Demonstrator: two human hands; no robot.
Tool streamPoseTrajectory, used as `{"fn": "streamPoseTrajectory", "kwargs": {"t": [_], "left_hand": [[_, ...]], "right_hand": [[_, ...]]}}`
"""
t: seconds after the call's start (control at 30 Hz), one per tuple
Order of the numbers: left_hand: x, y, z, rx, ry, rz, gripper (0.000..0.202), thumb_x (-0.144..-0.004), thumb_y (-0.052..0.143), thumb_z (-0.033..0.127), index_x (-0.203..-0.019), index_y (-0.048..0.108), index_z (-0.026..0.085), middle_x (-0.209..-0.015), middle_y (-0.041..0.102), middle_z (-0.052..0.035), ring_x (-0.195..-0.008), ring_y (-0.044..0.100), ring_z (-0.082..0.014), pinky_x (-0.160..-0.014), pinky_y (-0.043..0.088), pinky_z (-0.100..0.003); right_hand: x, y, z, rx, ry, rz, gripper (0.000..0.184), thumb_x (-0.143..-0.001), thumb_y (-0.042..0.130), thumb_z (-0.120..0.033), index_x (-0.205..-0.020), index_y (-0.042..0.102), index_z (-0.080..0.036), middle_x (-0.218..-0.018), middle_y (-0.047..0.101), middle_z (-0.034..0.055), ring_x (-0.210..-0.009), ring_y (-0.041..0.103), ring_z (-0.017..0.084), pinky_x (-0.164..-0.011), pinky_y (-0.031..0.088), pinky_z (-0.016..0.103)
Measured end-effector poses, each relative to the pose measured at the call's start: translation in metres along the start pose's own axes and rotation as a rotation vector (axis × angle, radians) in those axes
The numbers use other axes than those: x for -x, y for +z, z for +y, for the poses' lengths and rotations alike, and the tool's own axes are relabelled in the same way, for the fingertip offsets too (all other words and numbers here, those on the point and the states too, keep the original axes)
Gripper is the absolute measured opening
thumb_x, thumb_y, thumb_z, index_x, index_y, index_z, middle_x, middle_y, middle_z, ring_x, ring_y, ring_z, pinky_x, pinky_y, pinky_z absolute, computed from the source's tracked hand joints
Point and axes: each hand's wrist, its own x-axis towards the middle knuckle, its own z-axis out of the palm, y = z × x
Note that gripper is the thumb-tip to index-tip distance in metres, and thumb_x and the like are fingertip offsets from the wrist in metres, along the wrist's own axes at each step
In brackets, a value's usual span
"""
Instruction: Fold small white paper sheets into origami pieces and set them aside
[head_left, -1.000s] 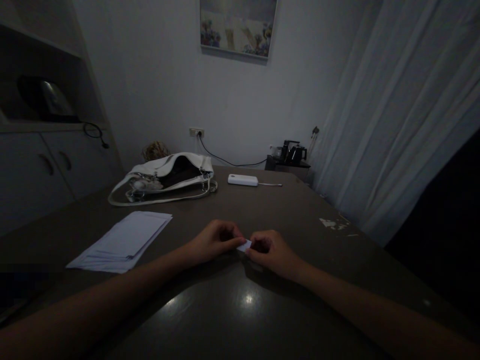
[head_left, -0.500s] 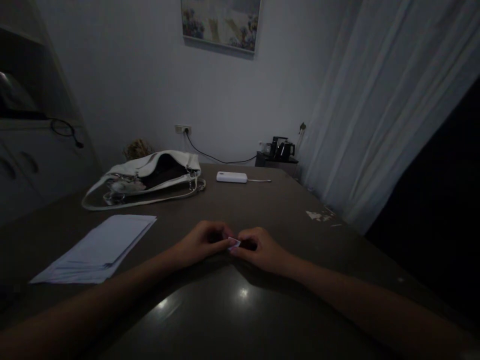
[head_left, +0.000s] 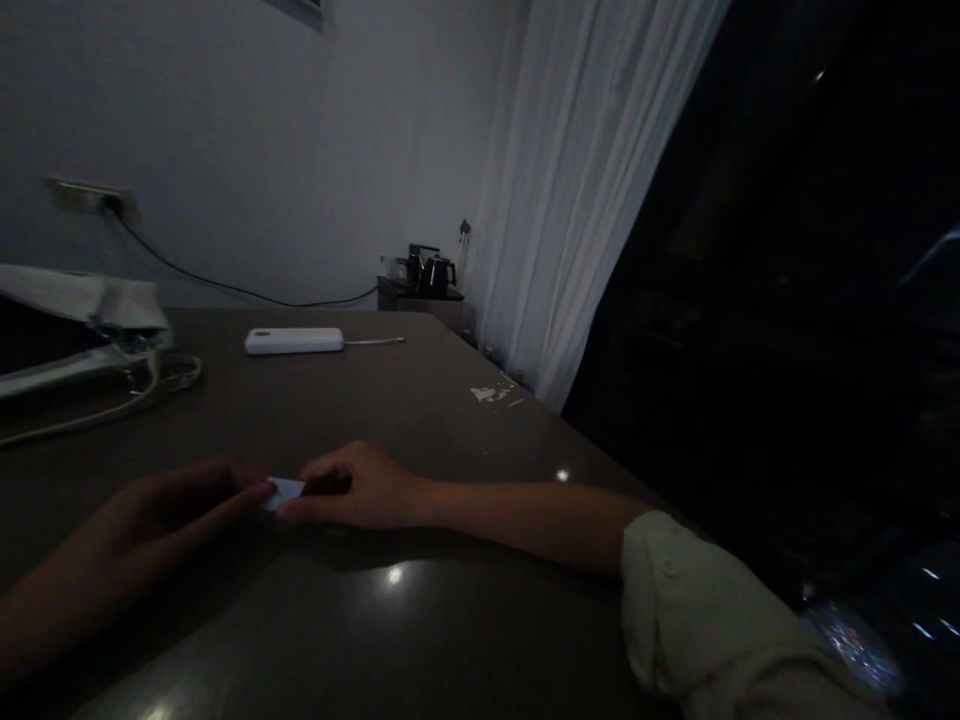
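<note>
A small piece of white folded paper (head_left: 283,492) is pinched between my two hands, just above the dark table (head_left: 420,430). My left hand (head_left: 161,520) grips its left edge between thumb and fingers. From the other side, the thumb and index finger of my right hand (head_left: 360,487) close on its right edge. The fingertips cover parts of the paper, so its full shape does not show.
Behind the hands lies a white power bank (head_left: 296,341) with a short cable. A white bag (head_left: 112,310) is at the left. Torn paper scraps (head_left: 493,393) lie near the right edge. A black kettle (head_left: 437,273) stands beyond the table, beside a white curtain (head_left: 555,180).
The view has swung to the right, so the paper stack and most of the bag have left the picture. Both hands still hold the small paper, and more of it shows between them.
</note>
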Motion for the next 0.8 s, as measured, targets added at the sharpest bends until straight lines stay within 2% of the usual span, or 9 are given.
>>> {"fn": "streamPoseTrajectory", "kwargs": {"t": [0.1, 0.23, 0.37, 0.63, 0.8], "left_hand": [[-0.002, 0.000, -0.004, 0.077, -0.062, -0.006, 0.027, -0.079, 0.049, 0.047, -0.085, 0.065, 0.026, -0.074, 0.068, 0.0109, -0.074, 0.061, -0.0152, -0.068, 0.046, -0.025], [0.001, -0.002, 0.002, 0.091, 0.034, 0.031, 0.026, -0.075, 0.055, 0.044, -0.083, 0.066, 0.022, -0.076, 0.070, 0.0036, -0.075, 0.061, -0.0178, -0.067, 0.048, -0.024], [0.002, -0.001, 0.004, 0.106, 0.126, 0.058, 0.025, -0.076, 0.057, 0.042, -0.078, 0.067, 0.018, -0.077, 0.069, -0.0016, -0.074, 0.062, -0.0185, -0.067, 0.048, -0.024], [0.001, 0.000, -0.001, 0.184, 0.196, 0.044, 0.022, -0.079, 0.058, 0.034, -0.088, 0.066, 0.015, -0.083, 0.069, -0.0040, -0.078, 0.063, -0.0172, -0.072, 0.049, -0.026], [0.002, 0.002, -0.003, 0.195, 0.206, 0.061, 0.022, -0.079, 0.059, 0.031, -0.088, 0.064, 0.013, -0.081, 0.068, -0.0053, -0.075, 0.063, -0.0158, -0.069, 0.049, -0.025]], "right_hand": [[0.000, 0.001, -0.001, -0.017, 0.036, 0.038, 0.026, -0.072, 0.066, -0.042, -0.075, 0.060, -0.016, -0.067, 0.057, -0.0036, -0.066, 0.053, 0.010, -0.060, 0.037, 0.020], [-0.002, 0.006, 0.000, -0.176, 0.016, 0.085, 0.028, -0.074, 0.064, -0.041, -0.084, 0.061, -0.016, -0.076, 0.060, -0.0005, -0.067, 0.054, 0.009, -0.062, 0.041, 0.021], [-0.004, 0.009, 0.000, -0.250, 0.037, 0.122, 0.026, -0.073, 0.065, -0.038, -0.079, 0.061, -0.014, -0.071, 0.058, -0.0006, -0.063, 0.053, 0.009, -0.059, 0.042, 0.021], [-0.004, 0.010, -0.001, -0.216, 0.066, 0.176, 0.020, -0.075, 0.063, -0.034, -0.076, 0.061, -0.014, -0.064, 0.058, -0.0014, -0.053, 0.050, 0.007, -0.049, 0.040, 0.019], [-0.005, 0.012, -0.004, -0.210, 0.086, 0.213, 0.017, -0.072, 0.067, -0.030, -0.076, 0.061, -0.015, -0.067, 0.060, -0.0001, -0.056, 0.054, 0.008, -0.053, 0.042, 0.020]]}}
